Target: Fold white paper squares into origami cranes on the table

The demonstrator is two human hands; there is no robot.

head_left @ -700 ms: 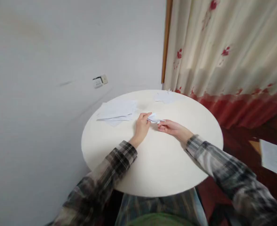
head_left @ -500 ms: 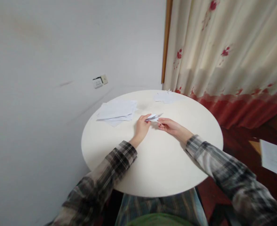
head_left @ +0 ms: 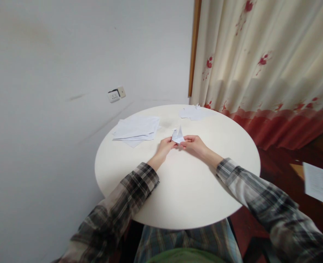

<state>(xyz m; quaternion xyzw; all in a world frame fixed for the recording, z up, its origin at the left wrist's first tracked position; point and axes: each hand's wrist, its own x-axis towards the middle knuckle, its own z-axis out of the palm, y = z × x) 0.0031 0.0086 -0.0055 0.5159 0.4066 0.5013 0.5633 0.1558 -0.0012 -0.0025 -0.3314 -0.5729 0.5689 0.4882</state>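
The left hand [head_left: 164,148] and right hand [head_left: 196,145] are pinching 1 folded paper bird [head_left: 178,137] from opposite sides, its tall, sharp tip pointing up over the smooth, round table [head_left: 183,197]. Flat sheets [head_left: 136,127] are lying in an uneven stack farther left; a pleated, flower-patterned curtain [head_left: 260,84] is hanging beyond.
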